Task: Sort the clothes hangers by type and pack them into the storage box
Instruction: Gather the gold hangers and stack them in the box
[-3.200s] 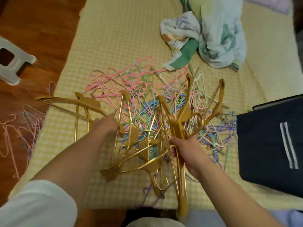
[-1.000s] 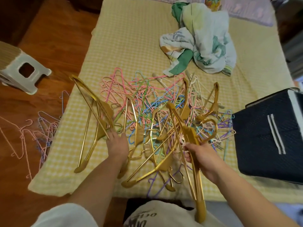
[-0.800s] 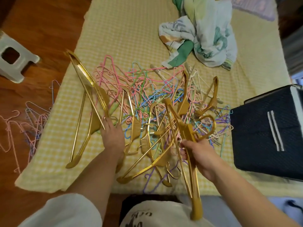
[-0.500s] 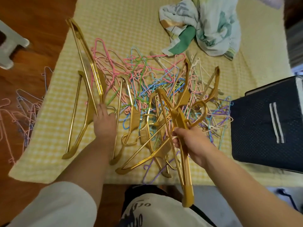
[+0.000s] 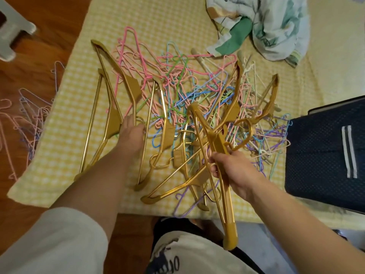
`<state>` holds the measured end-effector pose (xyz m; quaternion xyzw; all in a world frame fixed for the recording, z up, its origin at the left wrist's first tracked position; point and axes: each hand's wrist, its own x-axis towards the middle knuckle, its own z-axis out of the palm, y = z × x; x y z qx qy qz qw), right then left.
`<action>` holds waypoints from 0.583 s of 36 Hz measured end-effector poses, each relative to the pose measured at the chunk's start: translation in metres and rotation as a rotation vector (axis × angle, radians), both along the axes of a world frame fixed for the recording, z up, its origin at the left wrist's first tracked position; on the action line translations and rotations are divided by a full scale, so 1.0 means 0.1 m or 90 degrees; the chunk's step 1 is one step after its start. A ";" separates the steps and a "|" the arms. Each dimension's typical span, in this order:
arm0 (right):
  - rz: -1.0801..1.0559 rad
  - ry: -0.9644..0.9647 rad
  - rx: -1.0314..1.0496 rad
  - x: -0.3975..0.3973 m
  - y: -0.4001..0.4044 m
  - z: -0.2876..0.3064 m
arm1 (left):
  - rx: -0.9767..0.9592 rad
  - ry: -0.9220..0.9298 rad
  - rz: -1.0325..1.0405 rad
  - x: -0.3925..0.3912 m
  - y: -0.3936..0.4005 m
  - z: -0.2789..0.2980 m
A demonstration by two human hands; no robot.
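Several gold hangers (image 5: 166, 133) scattered over pastel wire hangers (image 5: 189, 86) mid-bed, toward near edge. Right hand (image 5: 233, 169) grip wrapped round gold hanger bundle (image 5: 219, 147). Left hand (image 5: 132, 135) apparently pinching hanger hook (image 5: 141, 120); fingers blurred. Storage box (image 5: 325, 153) at right edge.

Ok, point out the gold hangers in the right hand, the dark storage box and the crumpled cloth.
gold hangers (image 5: 218, 139), head view, on the neck above the right hand (image 5: 235, 169).
storage box (image 5: 320, 155), head view, on its dark side.
crumpled cloth (image 5: 276, 22), head view, on its pale middle.
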<state>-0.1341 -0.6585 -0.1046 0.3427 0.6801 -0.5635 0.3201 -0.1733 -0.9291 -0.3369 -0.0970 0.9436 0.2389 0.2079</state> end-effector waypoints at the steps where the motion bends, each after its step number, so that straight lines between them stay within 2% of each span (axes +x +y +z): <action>1: 0.002 -0.001 0.000 0.00 -0.01 0.00 | 0.010 -0.001 0.000 -0.04 -0.01 0.01; 7: 0.000 -0.012 0.001 -0.03 0.03 0.02 | 0.041 -0.011 -0.003 -0.20 -0.09 0.12; 10: -0.006 -0.014 -0.002 -0.04 0.05 0.04 | -0.016 -0.011 -0.033 -0.21 -0.20 0.16; 15: -0.012 -0.016 0.008 -0.06 0.06 0.06 | -0.161 0.053 -0.089 -0.22 -0.35 0.22; 21: -0.006 -0.025 0.008 -0.05 0.05 0.05 | -0.196 0.047 -0.069 -0.32 -0.33 0.28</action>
